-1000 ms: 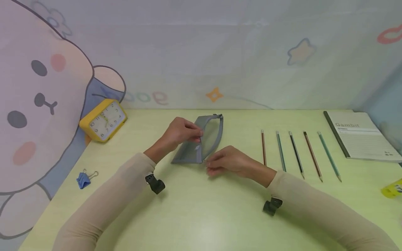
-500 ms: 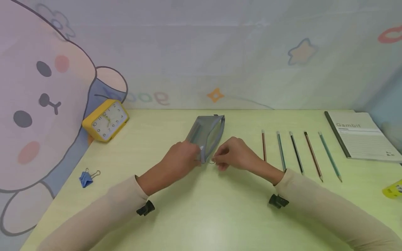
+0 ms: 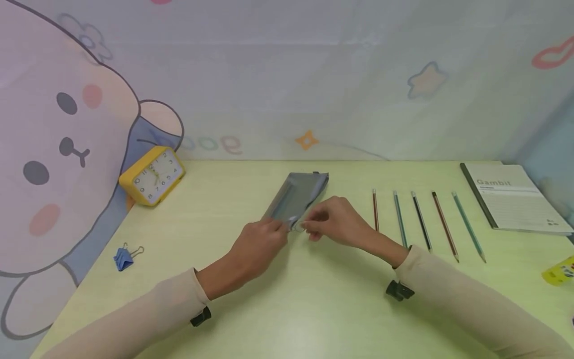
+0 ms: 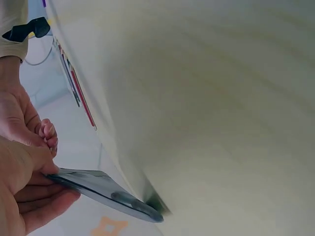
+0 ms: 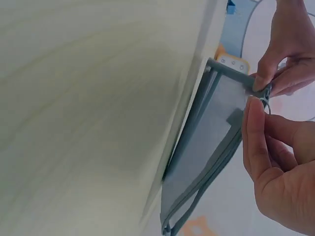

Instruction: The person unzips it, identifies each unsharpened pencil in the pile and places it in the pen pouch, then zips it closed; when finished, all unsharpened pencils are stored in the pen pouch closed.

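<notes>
A grey, see-through zip pouch (image 3: 297,197) lies slanted on the table between the two hands. My left hand (image 3: 259,252) pinches its near corner, thumb on one side and fingers on the other in the left wrist view. At that same corner my right hand (image 3: 336,222) pinches the ring-shaped zipper pull (image 3: 299,227), which also shows beside the fingertips in the right wrist view. There, the zipper edge (image 5: 216,164) still gapes along much of its length. What lies inside the pouch, if anything, is hard to make out.
Several pencils (image 3: 420,219) lie in a row to the right, close to the right forearm. Beyond them is a notebook (image 3: 515,197), with a yellow object (image 3: 558,273) at the right edge. On the left are a yellow clock (image 3: 152,175) and a blue binder clip (image 3: 123,258).
My left hand has moved from the pouch's upper side down to its near corner. My right hand has taken the zipper pull. The pouch has flattened and its mouth looks narrower.
</notes>
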Demonstrator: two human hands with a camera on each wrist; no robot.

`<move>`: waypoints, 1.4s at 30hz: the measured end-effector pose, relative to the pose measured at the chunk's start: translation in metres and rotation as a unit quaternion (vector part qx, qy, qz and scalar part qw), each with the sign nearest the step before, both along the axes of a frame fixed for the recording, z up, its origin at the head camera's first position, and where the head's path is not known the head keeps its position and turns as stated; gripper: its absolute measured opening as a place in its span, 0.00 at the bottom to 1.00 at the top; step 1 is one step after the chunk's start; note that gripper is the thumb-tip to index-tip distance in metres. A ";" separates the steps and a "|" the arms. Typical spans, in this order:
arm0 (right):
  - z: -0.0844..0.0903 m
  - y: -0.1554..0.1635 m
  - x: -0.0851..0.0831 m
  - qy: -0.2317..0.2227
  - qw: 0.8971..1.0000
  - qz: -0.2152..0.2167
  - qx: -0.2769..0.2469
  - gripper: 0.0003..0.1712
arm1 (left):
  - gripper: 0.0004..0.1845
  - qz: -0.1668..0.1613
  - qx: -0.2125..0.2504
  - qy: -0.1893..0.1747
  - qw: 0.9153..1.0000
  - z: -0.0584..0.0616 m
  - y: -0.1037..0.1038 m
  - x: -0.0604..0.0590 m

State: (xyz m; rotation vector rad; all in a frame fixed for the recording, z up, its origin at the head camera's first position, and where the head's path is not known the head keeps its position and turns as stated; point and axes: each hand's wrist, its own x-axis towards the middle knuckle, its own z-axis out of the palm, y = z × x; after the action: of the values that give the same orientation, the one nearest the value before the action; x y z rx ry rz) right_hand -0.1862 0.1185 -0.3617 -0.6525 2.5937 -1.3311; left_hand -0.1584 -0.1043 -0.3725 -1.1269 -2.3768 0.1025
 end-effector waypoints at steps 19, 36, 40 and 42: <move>0.002 0.072 -0.054 0.047 0.995 -0.033 0.085 0.08 | 0.07 -0.055 0.057 -0.012 0.997 -0.003 -0.016 0.013; 0.020 0.081 -0.025 0.007 0.983 -0.067 0.173 0.12 | 0.03 0.022 0.082 -0.148 0.985 -0.004 -0.037 -0.039; 0.002 0.059 -0.015 -0.018 0.984 -0.022 0.178 0.16 | 0.04 0.044 0.076 -0.193 0.977 -0.008 -0.046 -0.052; -0.007 0.051 -0.013 -0.019 0.983 -0.024 0.183 0.17 | 0.04 0.037 0.055 -0.195 0.979 -0.010 -0.048 -0.056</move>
State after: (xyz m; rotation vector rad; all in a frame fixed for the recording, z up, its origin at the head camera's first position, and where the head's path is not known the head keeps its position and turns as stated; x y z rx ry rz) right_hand -0.1995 0.1697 -0.3689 -0.4981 2.7318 -0.8292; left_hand -0.2145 -0.1523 -0.3830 -1.0841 -2.7283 -0.2430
